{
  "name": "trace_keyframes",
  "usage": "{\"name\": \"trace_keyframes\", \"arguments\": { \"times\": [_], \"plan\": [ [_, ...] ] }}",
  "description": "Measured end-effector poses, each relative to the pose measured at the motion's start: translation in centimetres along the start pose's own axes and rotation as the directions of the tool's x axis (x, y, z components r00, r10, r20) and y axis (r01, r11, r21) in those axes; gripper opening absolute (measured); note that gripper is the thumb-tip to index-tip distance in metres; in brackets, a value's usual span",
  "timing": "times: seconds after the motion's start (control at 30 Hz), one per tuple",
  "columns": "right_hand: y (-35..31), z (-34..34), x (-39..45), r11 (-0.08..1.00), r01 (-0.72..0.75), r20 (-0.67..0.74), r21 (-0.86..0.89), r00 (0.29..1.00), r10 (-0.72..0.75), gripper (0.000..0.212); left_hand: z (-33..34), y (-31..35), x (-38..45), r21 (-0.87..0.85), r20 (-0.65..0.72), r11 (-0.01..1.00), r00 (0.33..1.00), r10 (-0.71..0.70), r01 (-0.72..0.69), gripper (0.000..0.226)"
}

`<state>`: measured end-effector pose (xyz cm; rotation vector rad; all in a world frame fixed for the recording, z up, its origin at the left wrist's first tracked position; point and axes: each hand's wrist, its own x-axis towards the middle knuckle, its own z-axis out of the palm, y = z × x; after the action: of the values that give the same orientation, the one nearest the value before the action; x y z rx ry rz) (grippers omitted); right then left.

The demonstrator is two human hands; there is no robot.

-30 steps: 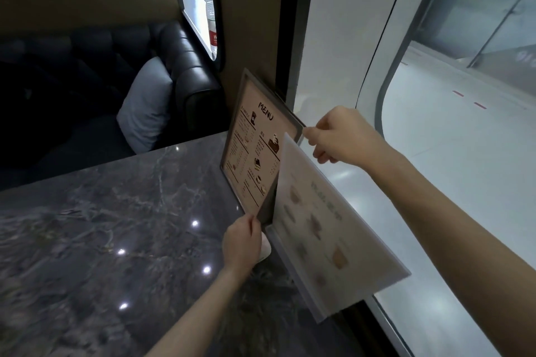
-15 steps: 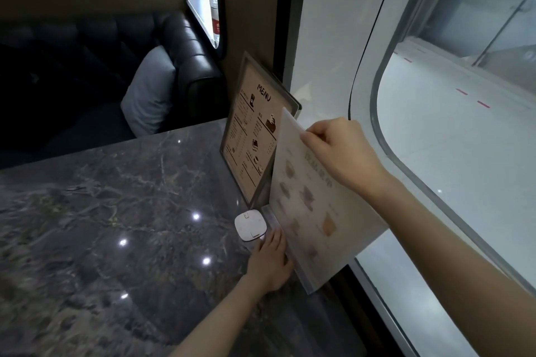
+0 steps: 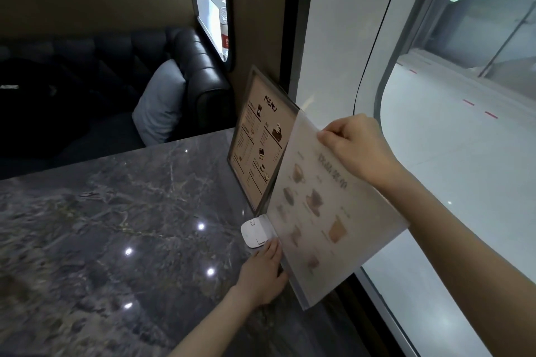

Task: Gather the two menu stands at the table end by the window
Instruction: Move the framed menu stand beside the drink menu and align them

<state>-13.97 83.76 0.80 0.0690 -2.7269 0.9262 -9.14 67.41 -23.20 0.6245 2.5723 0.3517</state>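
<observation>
A brown framed menu stand [image 3: 259,139] headed "MENU" stands upright at the window end of the dark marble table [image 3: 116,226]. Just in front of it is a pale clear menu stand [image 3: 324,211] with pictures of drinks, tilted toward the window. My right hand [image 3: 356,145] pinches its top edge. My left hand [image 3: 262,272] rests at its lower near edge on the table, fingers against the stand's foot. The two stands overlap, the pale one covering the brown one's right side.
A small white square device [image 3: 255,232] lies on the table at the foot of the stands. A large window [image 3: 449,153] runs along the table's right side. A black leather sofa [image 3: 197,72] with a grey cushion [image 3: 159,104] stands beyond the table. A bottle [image 3: 224,23] sits on the far sill.
My left hand left the brown stand's lower edge and went to the pale stand's base, uncovering the white device. The pale stand, held at its top by my right hand, has lowered onto the table.
</observation>
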Motion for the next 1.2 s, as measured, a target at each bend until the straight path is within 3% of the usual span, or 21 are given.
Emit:
{"name": "trace_keyframes", "arguments": {
  "times": [0.73, 1.2],
  "plan": [
    [2.0, 0.3, 1.4, 0.993, -0.118, 0.005, 0.012, 0.993, 0.118, 0.029, 0.6, -1.8, 0.1, -0.099, 0.035, 0.994, 0.999, -0.031, 0.034, 0.071],
    [1.9, 0.2, 1.6, 0.998, -0.064, 0.026, -0.023, 0.998, 0.064, 0.024, 0.9, -1.4, 0.4, -0.148, 0.014, 0.988, 0.999, -0.04, 0.042, 0.071]
  ]
}}
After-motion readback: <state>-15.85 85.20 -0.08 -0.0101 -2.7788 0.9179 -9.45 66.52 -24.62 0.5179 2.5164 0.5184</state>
